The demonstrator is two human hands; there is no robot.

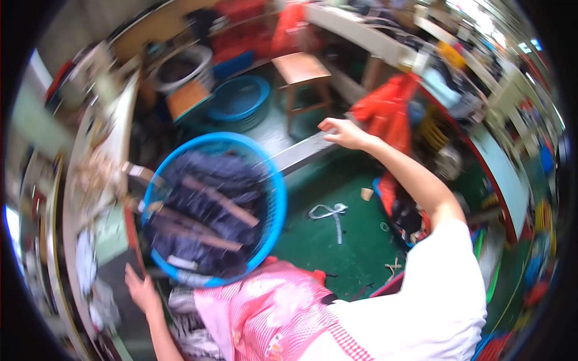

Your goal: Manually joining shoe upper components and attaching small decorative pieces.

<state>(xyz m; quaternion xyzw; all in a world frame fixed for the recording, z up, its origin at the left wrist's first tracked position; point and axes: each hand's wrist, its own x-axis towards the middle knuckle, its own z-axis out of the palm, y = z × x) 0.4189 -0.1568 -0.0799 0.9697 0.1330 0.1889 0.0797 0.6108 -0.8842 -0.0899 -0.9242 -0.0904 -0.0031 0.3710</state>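
Right in front of me is a round blue plastic basket [277, 201], heaped with dark navy cloth [211, 162]. Several brownish strips [224, 204] lie across the cloth. Its near rim meets the pink checked apron [265, 301] I wear. My left hand [143, 292] is beside the basket's near left side, by the table edge, fingers apart and nothing visible in them. Stretched out far to the right, my right hand [348, 133] hangs above the end of a grey bench-like bar [301, 155]. Its fingers look loosely extended and hold nothing visible; contact with the bar cannot be told.
A wooden stool [302, 69] and a blue tub [239, 96] stand beyond the basket. Red plastic bags [388, 111] hang from the right-hand table. On the green floor [307, 240] lies a white tied strip [328, 212]. A cluttered table [99, 180] runs along the left.
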